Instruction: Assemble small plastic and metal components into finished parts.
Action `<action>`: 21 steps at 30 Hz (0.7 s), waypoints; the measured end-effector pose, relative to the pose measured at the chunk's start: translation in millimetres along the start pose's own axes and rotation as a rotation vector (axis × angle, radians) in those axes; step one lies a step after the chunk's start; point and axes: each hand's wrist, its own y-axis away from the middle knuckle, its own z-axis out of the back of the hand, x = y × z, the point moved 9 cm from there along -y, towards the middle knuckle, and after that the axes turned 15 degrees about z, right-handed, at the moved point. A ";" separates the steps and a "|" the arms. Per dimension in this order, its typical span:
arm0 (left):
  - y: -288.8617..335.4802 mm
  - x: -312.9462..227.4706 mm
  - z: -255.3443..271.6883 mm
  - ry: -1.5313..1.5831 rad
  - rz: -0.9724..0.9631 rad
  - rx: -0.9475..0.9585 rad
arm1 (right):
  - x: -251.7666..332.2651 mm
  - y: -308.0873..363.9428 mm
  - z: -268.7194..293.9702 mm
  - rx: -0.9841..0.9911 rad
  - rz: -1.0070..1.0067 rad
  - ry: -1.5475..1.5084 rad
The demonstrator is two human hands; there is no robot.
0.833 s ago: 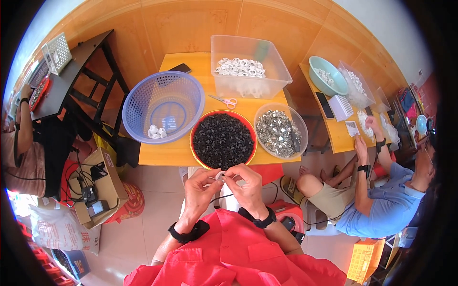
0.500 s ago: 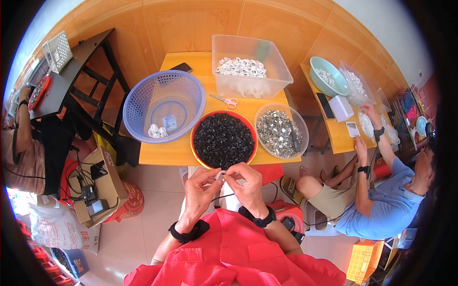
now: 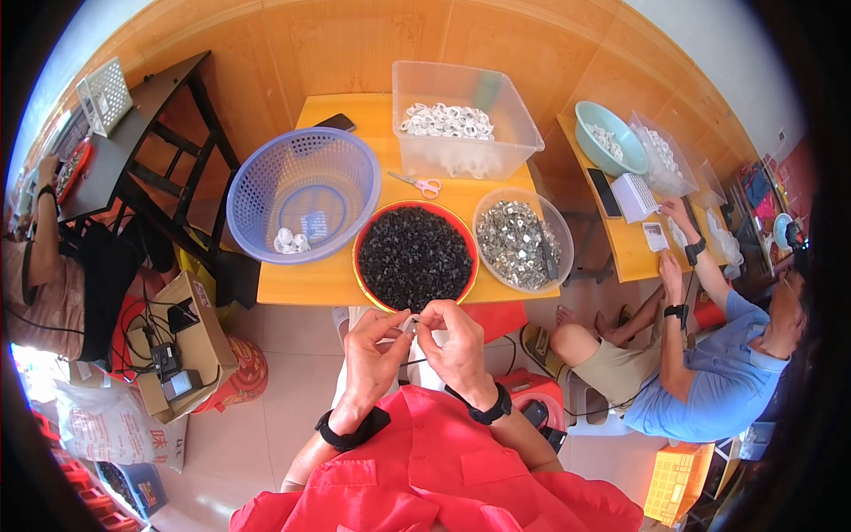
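Observation:
Just off the table's front edge, my left hand pinches a small white ring-shaped plastic part. My right hand meets it, its thumb and fingertips closed at the part, where a small dark piece shows; the fingers hide most of it. Directly beyond my hands sits a red-rimmed bowl heaped with small black parts. To its right a clear round bowl holds small metal parts.
A purple basket with a few white parts, scissors, a phone and a clear bin of white rings are on the table. A co-worker in blue sits right, another person left.
My hands stay together at the white part, with only slight finger movement. The co-worker on the right has drawn one hand back toward the small white tray.

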 end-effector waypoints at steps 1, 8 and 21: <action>1.2 -2.8 0.3 -0.030 -0.011 -0.017 | -0.1 -0.5 0.5 -0.001 -0.001 0.001; 2.7 -8.5 -0.9 -0.121 -0.057 -0.044 | 19.1 -11.7 -2.8 0.088 0.165 0.148; -0.8 -5.4 -3.0 -0.033 -0.028 -0.023 | -3.3 -7.4 0.6 0.008 -0.067 -0.103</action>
